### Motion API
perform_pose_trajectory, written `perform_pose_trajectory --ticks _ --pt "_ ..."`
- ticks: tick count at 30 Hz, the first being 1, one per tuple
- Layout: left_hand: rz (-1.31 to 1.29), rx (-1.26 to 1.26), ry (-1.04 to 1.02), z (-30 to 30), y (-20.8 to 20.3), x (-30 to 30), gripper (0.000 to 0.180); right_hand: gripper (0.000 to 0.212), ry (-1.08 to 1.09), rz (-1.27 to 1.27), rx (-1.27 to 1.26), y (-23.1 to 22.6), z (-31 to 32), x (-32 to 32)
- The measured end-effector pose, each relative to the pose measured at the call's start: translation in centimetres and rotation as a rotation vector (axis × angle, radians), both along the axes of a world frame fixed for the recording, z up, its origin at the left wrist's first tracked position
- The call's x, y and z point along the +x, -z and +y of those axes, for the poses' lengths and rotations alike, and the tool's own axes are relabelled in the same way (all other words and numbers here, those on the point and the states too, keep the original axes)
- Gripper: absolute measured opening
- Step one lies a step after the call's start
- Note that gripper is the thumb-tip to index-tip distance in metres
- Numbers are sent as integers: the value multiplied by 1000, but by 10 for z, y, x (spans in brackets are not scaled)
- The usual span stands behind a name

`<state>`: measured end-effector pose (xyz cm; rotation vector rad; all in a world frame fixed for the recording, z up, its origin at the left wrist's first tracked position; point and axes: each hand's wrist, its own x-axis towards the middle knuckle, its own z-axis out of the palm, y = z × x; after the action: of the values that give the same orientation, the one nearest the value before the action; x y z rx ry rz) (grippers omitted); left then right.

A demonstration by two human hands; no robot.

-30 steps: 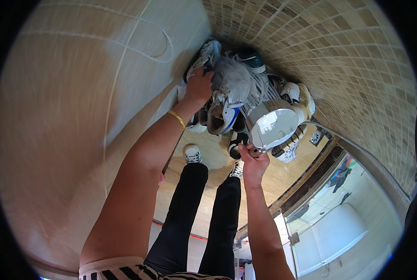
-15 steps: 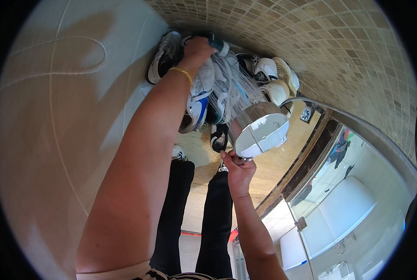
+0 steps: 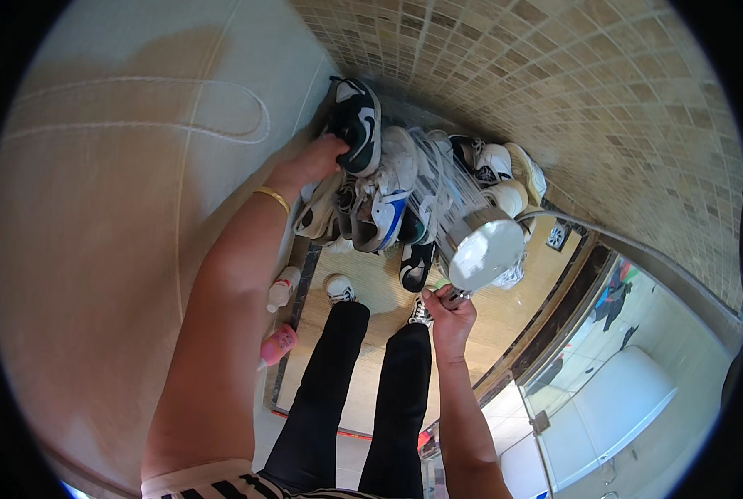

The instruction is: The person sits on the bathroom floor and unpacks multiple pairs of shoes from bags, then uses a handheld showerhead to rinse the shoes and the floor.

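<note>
My left hand [image 3: 320,158] is closed on a black and white sneaker [image 3: 360,121], held upright beside the heap of shoes. In my right hand [image 3: 453,323] is the handle of a chrome shower head [image 3: 486,256]. Water streams [image 3: 444,179] from it fall over the shoes in the middle of the heap. Among these are a white sneaker with blue trim [image 3: 385,218], a greyish white shoe [image 3: 398,158] and a black and white shoe [image 3: 416,264] nearest my feet. More white shoes [image 3: 504,195] lie to the right by the wall.
A tiled wall [image 3: 504,66] rises behind the shoes; a plain wall [image 3: 138,208] stands at left. A metal hose [image 3: 629,237] curves along the right. Floor drain [image 3: 557,236], clear bottle [image 3: 282,289] and pink bottle [image 3: 278,343] are near the edges. A glass panel [image 3: 587,391] is at right.
My left hand has come back toward me and now holds the black and white sneaker turned up. The shower head still sprays the shoes. Two bottles at left have come into view.
</note>
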<state>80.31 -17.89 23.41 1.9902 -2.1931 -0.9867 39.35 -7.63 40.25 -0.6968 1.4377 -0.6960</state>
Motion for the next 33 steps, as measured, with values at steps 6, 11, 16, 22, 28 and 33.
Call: perform_pose_trajectory --ticks 6,11,16,22,28,33 --pt "-341 -124 203 -6 -16 -15 23 25 -227 150 -140 -10 -32 21" --pt "-331 -269 290 1 -34 -10 19 24 -362 167 -138 10 -28 24" --pt "-326 -372 234 -14 -42 -9 30 28 -297 215 -189 29 -13 34" --pt "179 -531 -662 31 14 -49 57 29 -403 289 -204 30 -7 50" --pt "254 -167 -1037 202 22 -131 36 35 -429 315 -196 39 9 38" --pt "359 84 -1127 308 50 -154 32 28 -389 223 -156 52 37 30"
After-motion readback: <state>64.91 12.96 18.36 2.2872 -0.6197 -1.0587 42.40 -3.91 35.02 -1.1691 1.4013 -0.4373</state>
